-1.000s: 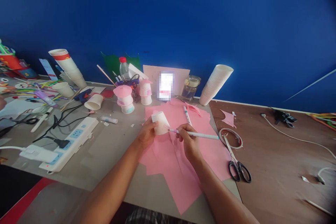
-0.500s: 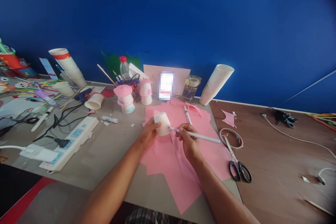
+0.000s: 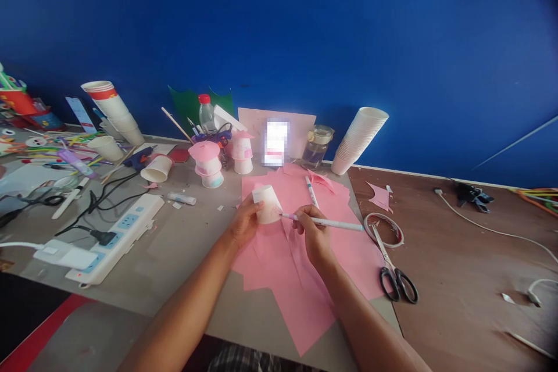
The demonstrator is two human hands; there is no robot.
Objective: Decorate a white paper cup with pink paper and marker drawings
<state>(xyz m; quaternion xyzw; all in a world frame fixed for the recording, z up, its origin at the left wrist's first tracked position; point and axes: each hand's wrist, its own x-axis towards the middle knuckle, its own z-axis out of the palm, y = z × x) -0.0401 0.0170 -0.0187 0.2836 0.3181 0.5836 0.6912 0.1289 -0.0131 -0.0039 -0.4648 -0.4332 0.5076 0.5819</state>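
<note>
My left hand (image 3: pixel 246 222) is closed around the left side of a white paper cup (image 3: pixel 267 200), which is tilted and has faint pink strokes on its side. In my right hand (image 3: pixel 314 233) is a slim marker pen (image 3: pixel 337 224), its tip at the cup's right edge. Whether the tip touches the cup I cannot tell. Beneath both hands lie overlapping sheets of pink paper (image 3: pixel 300 322). A second marker (image 3: pixel 311 190) rests on the paper just beyond my right hand.
Scissors (image 3: pixel 394 276) and a tape roll (image 3: pixel 399 235) lie to the right. Pink-topped cup models (image 3: pixel 207 165), a glass jar (image 3: pixel 316 151) and stacked cups (image 3: pixel 360 139) stand behind. A power strip (image 3: pixel 120 235) with cables lies left. A lit phone (image 3: pixel 275 142) leans against a card.
The cup has shifted slightly left and turned a little in my left hand. More pink strokes show on its side. The pen has moved slightly.
</note>
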